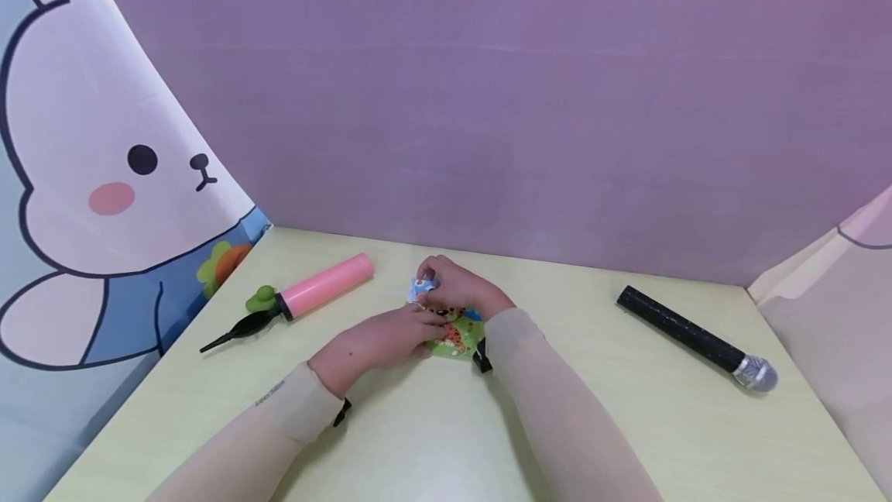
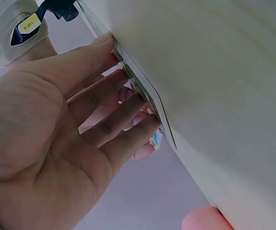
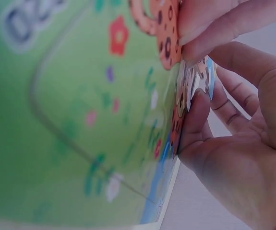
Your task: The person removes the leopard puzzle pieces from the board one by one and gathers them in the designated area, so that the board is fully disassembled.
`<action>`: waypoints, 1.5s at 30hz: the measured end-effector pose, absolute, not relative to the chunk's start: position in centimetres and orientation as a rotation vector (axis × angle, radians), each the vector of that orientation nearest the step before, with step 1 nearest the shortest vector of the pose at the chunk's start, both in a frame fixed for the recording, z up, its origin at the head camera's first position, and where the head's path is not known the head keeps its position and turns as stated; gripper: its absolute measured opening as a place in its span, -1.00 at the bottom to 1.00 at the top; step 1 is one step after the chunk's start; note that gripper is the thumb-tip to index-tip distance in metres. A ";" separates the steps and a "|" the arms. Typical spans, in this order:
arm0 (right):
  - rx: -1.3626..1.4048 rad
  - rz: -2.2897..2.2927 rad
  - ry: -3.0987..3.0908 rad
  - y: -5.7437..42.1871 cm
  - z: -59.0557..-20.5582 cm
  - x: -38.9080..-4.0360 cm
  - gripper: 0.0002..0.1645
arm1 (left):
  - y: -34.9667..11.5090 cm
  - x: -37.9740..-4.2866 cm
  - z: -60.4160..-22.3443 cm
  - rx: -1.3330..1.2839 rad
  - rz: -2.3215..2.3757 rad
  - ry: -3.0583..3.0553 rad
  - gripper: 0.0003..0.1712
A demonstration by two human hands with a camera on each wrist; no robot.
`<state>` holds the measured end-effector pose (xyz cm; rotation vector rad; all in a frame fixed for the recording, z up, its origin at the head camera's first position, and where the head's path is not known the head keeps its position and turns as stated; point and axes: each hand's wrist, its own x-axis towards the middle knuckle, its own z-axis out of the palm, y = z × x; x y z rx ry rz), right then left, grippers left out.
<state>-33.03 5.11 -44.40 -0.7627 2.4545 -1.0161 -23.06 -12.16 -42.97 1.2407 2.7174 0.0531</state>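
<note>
A flat puzzle board (image 1: 454, 341) printed with a spotted leopard on green grass lies on the table between the hands. My right hand (image 1: 456, 285) pinches a small blue-and-orange picture piece (image 1: 421, 289), seemingly a puzzle piece, over the board's far left part. In the right wrist view, the piece (image 3: 209, 79) stands up from the board's printed face (image 3: 94, 124) between thumb and fingers. My left hand (image 1: 390, 338) rests on the board's left side, its fingertips (image 2: 150, 122) extended against the board at its edge. The hands cover part of the picture.
At the left lies a pink hand pump (image 1: 329, 285) with a black nozzle, beside a green lobed object (image 1: 262, 299). A black microphone (image 1: 686, 335) with a silver head lies at the right. A purple backdrop (image 1: 488, 115) stands behind the table (image 1: 578, 409).
</note>
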 end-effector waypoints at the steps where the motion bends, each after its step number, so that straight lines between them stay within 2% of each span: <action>1: -0.762 -1.024 2.456 5.1 -44.4 -33.0 -0.61 | -12.1 -23.1 -42.9 1.237 0.051 2.717 -0.46; 11: -0.762 -1.043 2.464 5.1 -44.4 -33.0 -0.60 | -12.1 -22.8 -42.9 1.226 0.054 2.721 -0.47; 36: -0.731 -1.113 2.488 5.0 -44.3 -32.2 -0.71 | -12.1 -22.6 -42.9 1.233 0.064 2.735 -0.49; 45: -0.712 -1.176 2.485 4.9 -44.1 -31.5 -0.67 | -12.2 -22.7 -43.0 1.226 0.061 2.740 -0.50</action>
